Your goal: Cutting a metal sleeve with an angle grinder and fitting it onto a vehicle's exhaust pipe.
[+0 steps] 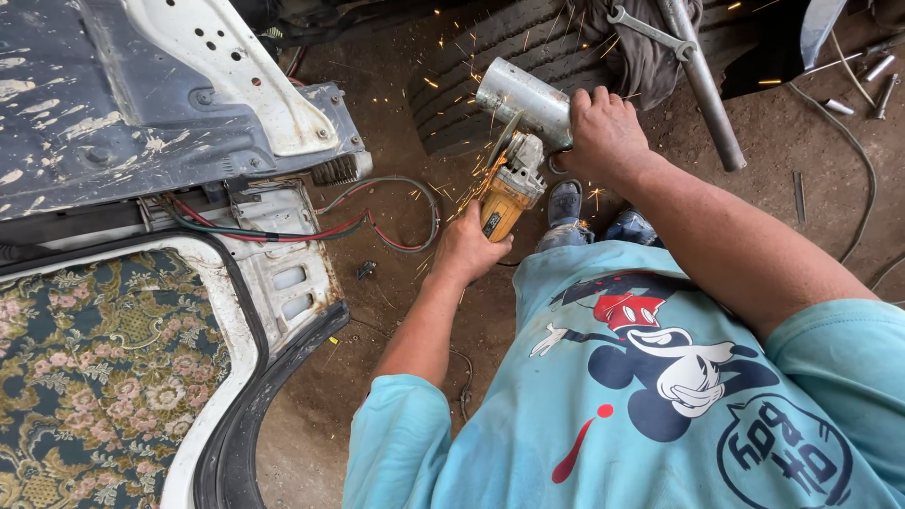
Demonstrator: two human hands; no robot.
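My left hand point(468, 247) grips the body of a yellow angle grinder point(510, 191). Its disc meets the lower edge of a short grey metal pipe point(521, 97), and orange sparks fly out around the contact. My right hand point(603, 127) clasps the right end of that pipe and holds it above the dirt ground. Below both hands are my light blue shirt and my feet in dark shoes point(566, 203).
A worn tyre point(509, 57) lies just behind the pipe. A long steel tube with a wrench point(702, 85) rests at upper right. A battered vehicle panel point(113, 104), red and green hoses point(377, 231), and a patterned cloth point(94, 368) fill the left. Bolts lie on the ground at far right.
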